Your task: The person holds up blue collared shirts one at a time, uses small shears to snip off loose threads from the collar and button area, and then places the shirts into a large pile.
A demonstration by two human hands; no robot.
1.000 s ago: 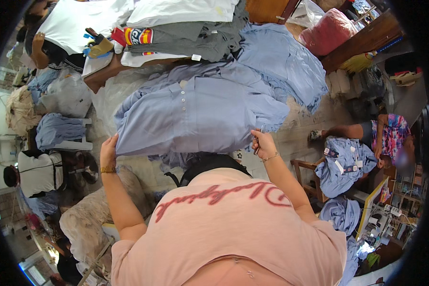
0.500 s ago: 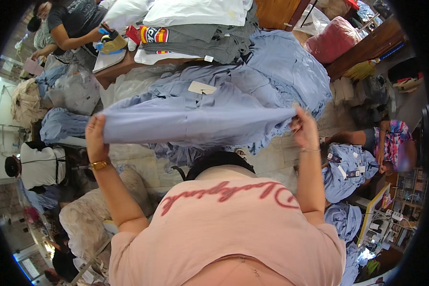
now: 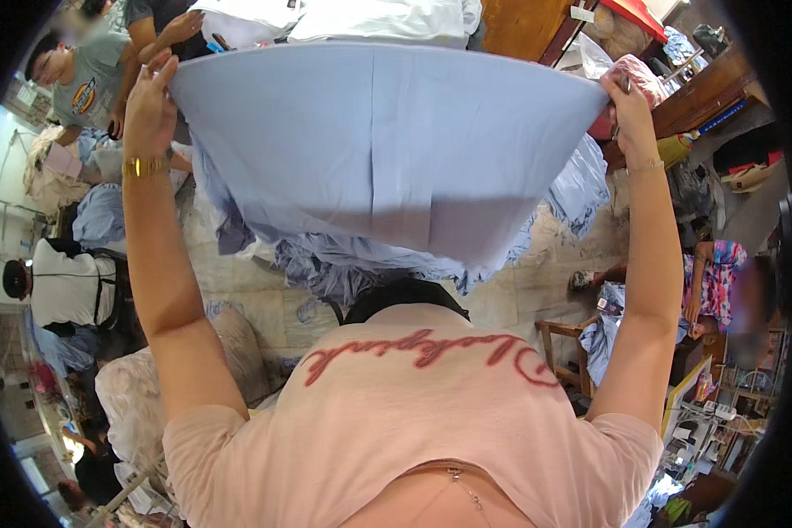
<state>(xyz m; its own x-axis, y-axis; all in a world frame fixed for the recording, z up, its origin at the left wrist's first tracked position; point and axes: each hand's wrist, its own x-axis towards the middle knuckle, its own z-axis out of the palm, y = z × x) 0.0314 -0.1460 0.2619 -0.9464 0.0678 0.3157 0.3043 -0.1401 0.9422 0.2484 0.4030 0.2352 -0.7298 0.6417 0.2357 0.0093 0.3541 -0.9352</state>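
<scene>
A light blue garment (image 3: pixel 326 132) hangs spread between my two raised hands, its top edge pulled nearly straight. A vertical seam runs down its middle, and its lower part is in shadow. My left hand (image 3: pixel 152 110) is closed on the top left corner. At the top right corner my right hand (image 3: pixel 630 119) grips the cloth; a small dark, shiny thing shows by its fingers, too small to name. Below and behind the garment lies a heap of light blue clothes (image 3: pixel 334 268), mostly hidden by it.
White folded clothes (image 3: pixel 378 19) lie on the table beyond. People stand at the far left, near a grey shirt (image 3: pixel 97 84); another person sits at the right in a colourful top (image 3: pixel 729 273). A large wrapped bundle (image 3: pixel 136 396) is at my left, a wooden stool (image 3: pixel 559 348) at my right.
Both hands have risen, moved away from me and spread wider. The garment, earlier a narrow folded band, now hangs open as a broad panel. A person in grey has come into view at far left.
</scene>
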